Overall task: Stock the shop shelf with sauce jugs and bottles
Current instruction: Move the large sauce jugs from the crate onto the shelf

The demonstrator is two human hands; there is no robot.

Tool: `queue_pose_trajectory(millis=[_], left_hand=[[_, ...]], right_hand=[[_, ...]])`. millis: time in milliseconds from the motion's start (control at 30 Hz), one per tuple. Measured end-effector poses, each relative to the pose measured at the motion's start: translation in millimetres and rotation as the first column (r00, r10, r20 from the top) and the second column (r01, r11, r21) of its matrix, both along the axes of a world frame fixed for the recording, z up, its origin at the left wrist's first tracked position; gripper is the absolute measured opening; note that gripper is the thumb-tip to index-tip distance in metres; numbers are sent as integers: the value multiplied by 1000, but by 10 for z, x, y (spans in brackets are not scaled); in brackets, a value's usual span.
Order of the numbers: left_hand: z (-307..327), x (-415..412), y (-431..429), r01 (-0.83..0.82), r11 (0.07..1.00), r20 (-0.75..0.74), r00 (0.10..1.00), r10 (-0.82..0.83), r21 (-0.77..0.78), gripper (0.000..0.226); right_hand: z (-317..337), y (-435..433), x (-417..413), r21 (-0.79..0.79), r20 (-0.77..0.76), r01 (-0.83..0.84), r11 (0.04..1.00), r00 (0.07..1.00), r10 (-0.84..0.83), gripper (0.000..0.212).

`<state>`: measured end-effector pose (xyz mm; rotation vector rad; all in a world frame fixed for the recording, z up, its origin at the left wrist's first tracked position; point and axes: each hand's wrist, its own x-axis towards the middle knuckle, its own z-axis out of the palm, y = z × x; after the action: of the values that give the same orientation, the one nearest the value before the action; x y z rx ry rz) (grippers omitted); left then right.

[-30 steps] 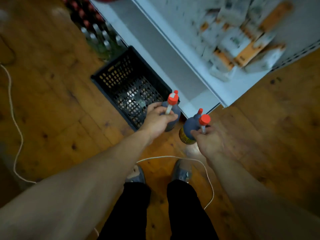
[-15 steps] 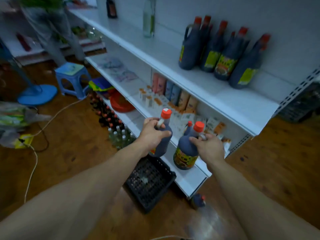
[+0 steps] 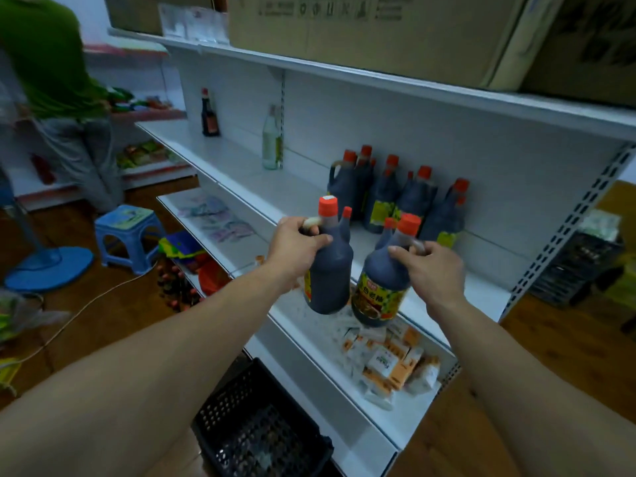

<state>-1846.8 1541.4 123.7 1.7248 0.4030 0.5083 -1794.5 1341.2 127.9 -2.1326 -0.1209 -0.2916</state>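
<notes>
Holding a jug in each hand, the person looks partway through: the left hand [image 3: 296, 246] curls round the handle of the left jug [image 3: 328, 273] and the right hand [image 3: 430, 266] round that of the right jug [image 3: 380, 287], both in the air just near the shelf [image 3: 220, 156] edge. Stocked jugs [image 3: 382, 201] stand clustered at its far right. These two likely go beside them, and the crate [image 3: 241, 425] below shows no more that I can make out.
</notes>
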Motion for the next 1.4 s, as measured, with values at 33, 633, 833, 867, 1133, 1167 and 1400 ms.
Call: queue_pose_trajectory(millis=[33,633,833,867,1133,1167,1400], left_hand=[[40,128,-17,-6,1000,2,1000,6,3,37],[-119,1738,-161,90,947,-39,996,-82,309,35],[-398,1743,-73,183,926,-23,982,-185,329,41],[-425,1723,-52,205,944,-16,978,-208,259,45],[-446,1759,171,413,886,-156,909,-386,211,69],[-443,1767,188,417,876,-156,908,-390,240,69],[-424,1943,282,425,885,-161,903,-399,189,66]], right_hand=[[25,-36,142,20,4,-9,1000,1000,9,43],[-329,-91,1307,30,-5,13,999,1000,-13,37],[-498,27,1073,302,-125,58,952,992,-21,47],[-514,74,1024,358,-166,73,931,986,-13,53],[-440,366,832,162,-279,238,958,942,-187,68],[-439,399,825,140,-277,252,958,939,-206,67],[-475,555,1031,172,-273,310,935,927,-257,71]])
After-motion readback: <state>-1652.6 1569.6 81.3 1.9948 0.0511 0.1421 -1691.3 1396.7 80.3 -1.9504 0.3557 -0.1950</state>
